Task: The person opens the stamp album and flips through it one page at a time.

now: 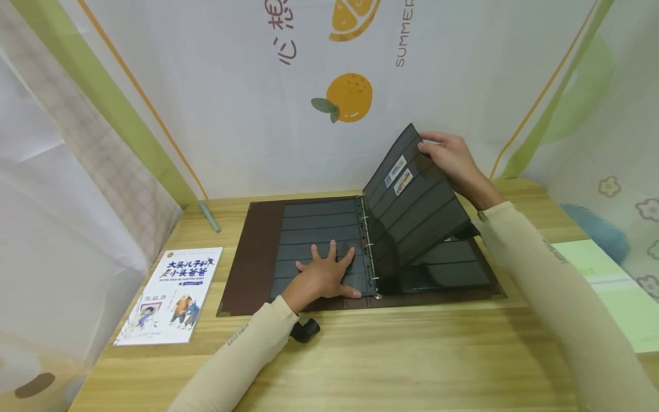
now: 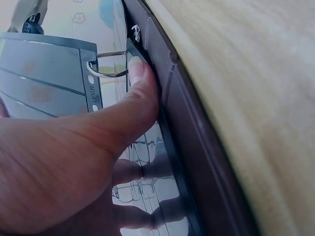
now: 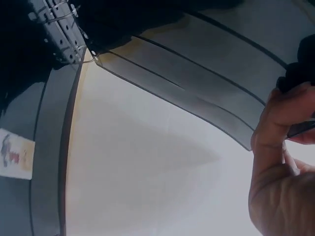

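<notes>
A stamp album [image 1: 252, 257] with dark brown covers lies spread on the table, its black pocket pages held by metal rings [image 1: 368, 245]. My left hand [image 1: 323, 276] rests with fingers spread on the left-hand page [image 1: 319, 220]; in the left wrist view its thumb [image 2: 140, 81] lies beside a ring. My right hand [image 1: 453, 160] pinches the outer top corner of a raised page [image 1: 412, 212], which stands tilted above the right side. Two stamps [image 1: 399, 174] sit in that page's pockets. Another stamp [image 3: 16, 155] shows on a page in the right wrist view.
A children's book [image 1: 170, 297] lies at the left, with a greenish pen [image 1: 209, 217] behind it. Pale green paper [image 1: 610, 286] lies at the right edge. A printed curtain [image 1: 247, 114] hangs behind the table [image 1: 412, 355].
</notes>
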The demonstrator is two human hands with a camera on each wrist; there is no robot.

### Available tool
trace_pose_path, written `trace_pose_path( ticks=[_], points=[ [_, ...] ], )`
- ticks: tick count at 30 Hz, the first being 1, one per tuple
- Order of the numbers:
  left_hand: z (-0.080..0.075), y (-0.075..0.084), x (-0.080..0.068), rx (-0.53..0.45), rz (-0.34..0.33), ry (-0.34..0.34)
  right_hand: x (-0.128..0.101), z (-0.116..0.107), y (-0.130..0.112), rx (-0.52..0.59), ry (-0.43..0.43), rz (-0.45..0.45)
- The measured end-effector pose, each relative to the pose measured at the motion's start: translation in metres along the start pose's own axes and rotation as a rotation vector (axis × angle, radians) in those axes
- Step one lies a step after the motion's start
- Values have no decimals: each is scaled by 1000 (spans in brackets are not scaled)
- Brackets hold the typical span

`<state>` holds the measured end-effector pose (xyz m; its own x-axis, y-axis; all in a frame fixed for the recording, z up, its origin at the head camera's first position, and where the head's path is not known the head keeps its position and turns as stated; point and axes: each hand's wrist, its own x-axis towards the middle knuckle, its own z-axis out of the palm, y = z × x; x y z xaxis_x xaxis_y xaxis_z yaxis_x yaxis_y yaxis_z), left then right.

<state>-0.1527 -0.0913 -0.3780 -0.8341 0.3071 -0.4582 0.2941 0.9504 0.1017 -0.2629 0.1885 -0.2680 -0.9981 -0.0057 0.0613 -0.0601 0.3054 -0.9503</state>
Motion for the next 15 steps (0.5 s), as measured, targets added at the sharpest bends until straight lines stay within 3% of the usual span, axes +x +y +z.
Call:
trace_pose_path(
  ticks=[9, 15],
  points=[
    [2, -1, 1, 2, 5, 6, 4, 15, -9, -174, 16, -41],
    [3, -2, 2, 30, 3, 11, 4, 19, -12, -224, 5, -35]
  ],
)
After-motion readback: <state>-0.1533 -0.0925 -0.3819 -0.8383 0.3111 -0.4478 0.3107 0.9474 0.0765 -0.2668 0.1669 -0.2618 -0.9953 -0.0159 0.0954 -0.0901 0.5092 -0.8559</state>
